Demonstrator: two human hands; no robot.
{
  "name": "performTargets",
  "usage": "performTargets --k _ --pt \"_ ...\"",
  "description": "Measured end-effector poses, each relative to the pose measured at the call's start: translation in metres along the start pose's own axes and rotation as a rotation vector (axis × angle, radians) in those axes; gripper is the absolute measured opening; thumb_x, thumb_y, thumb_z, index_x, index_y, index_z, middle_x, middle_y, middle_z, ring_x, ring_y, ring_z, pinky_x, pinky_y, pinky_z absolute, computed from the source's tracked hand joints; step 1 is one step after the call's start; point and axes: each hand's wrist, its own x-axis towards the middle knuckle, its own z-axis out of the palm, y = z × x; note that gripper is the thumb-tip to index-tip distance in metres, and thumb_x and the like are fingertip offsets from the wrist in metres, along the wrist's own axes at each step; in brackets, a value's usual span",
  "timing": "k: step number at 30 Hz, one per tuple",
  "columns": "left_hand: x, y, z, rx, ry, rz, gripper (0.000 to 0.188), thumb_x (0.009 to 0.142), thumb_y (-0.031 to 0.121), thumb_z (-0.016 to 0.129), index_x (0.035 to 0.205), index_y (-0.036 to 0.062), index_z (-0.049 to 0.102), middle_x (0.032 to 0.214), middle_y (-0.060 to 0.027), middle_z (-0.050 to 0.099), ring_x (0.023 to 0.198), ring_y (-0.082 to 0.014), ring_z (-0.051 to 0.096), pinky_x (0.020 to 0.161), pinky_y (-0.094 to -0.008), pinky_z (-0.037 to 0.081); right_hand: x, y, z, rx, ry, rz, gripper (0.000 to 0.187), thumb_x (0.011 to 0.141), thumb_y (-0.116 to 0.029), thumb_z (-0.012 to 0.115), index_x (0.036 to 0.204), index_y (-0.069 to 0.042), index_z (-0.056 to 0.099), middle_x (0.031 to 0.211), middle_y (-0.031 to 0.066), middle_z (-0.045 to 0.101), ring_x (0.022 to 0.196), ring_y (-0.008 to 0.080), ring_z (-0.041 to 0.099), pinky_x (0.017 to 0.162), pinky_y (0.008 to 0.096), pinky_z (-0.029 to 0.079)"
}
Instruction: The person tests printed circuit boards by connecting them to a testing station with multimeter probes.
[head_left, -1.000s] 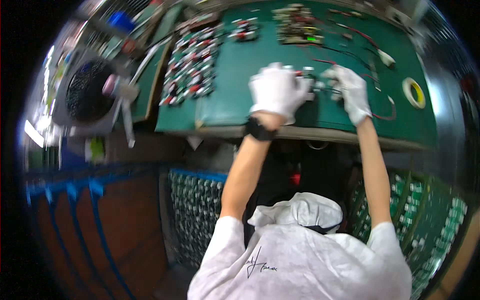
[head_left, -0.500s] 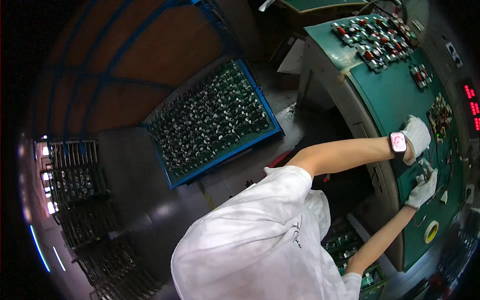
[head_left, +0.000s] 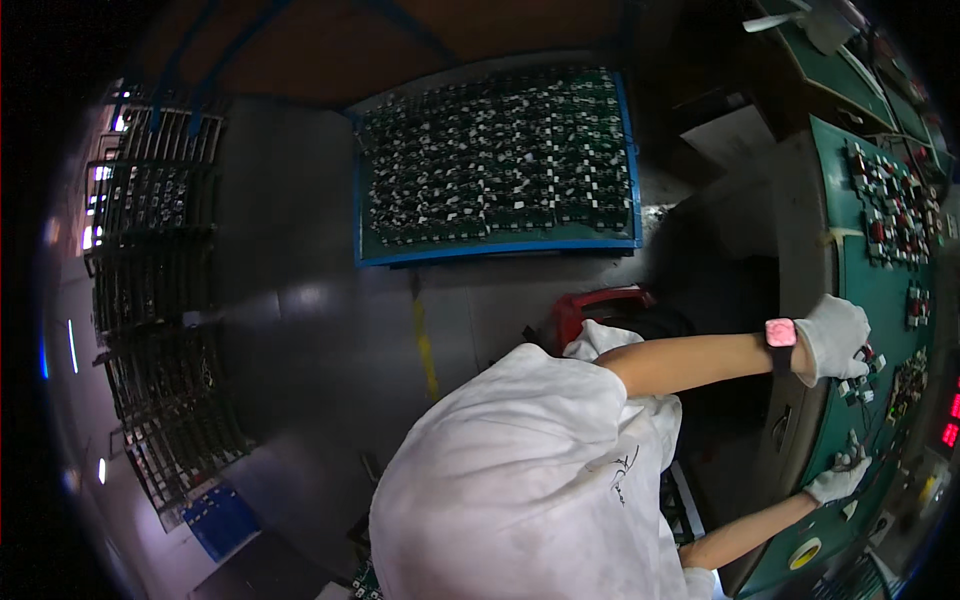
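My left hand (head_left: 836, 335), in a white glove with a watch at the wrist, is closed on the edge of a small green circuit board (head_left: 862, 384) with white, red and dark parts. The board is over the green bench top (head_left: 826, 425); the glove hides part of it. My right hand (head_left: 838, 478), also gloved, is lower down at the bench with its fingers apart, and no held thing shows in it. Beyond the hands lies a pile of small wired parts (head_left: 908, 385).
Many circuit boards (head_left: 890, 205) lie on the bench's far part, with one board (head_left: 917, 305) apart. A yellow tape roll (head_left: 804, 553) is near my right forearm. A blue-rimmed tray (head_left: 500, 250) full of boards stands across the floor. Racks (head_left: 160, 250) line the left.
The view has turned, shifting the bench and tray. My left hand now holds a circuit board, which I did not see in it before. My hands are farther apart.
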Motion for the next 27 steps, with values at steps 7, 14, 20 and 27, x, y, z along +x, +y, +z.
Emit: performTargets --k 7,14,20,27 --pt "-0.051 -0.039 -0.066 -1.103 -0.234 -0.316 0.034 0.098 0.026 0.073 0.100 -0.0075 0.079 0.087 -0.0100 0.080 0.073 -0.0163 0.076 0.059 -0.0309 0.062 -0.039 -0.043 0.025 -0.159 0.161 -0.073 0.044 0.112 -0.035 0.045 0.112 0.003 0.068 0.118 0.0154 0.076 0.069 0.0078 0.052 0.064 0.0225 0.047" --pt "-0.091 -0.099 -0.076 -1.688 -0.276 -0.304 0.038 0.105 0.032 0.065 0.122 -0.0006 0.073 0.101 -0.0069 0.076 0.088 -0.0146 0.074 0.075 -0.0322 0.060 -0.036 -0.030 0.045 -0.150 0.062 -0.199 0.042 0.111 -0.036 0.053 0.091 -0.003 0.070 0.099 0.0130 0.079 0.069 0.0087 0.058 0.054 0.0236 0.049" --pt "-0.105 -0.107 -0.068 -1.213 -0.096 -0.114 0.037 0.111 0.033 0.053 0.113 -0.0009 0.070 0.098 -0.0027 0.071 0.080 -0.0108 0.063 0.071 -0.0285 0.053 -0.042 -0.038 0.033 -0.006 0.183 -0.217 0.049 0.110 -0.038 0.055 0.077 -0.004 0.069 0.064 0.0034 0.061 0.049 0.0089 0.050 0.049 0.0240 0.042" --pt "-0.118 -0.087 -0.115 -1.066 -0.091 -0.131 0.030 0.110 0.013 0.053 0.126 -0.0056 0.070 0.106 -0.0066 0.076 0.094 -0.0108 0.068 0.083 -0.0251 0.054 -0.080 -0.051 0.064 -0.157 0.123 -0.405 0.048 0.109 -0.037 0.058 0.080 -0.001 0.071 0.067 0.0032 0.064 0.054 0.0096 0.056 0.053 0.0247 0.043"
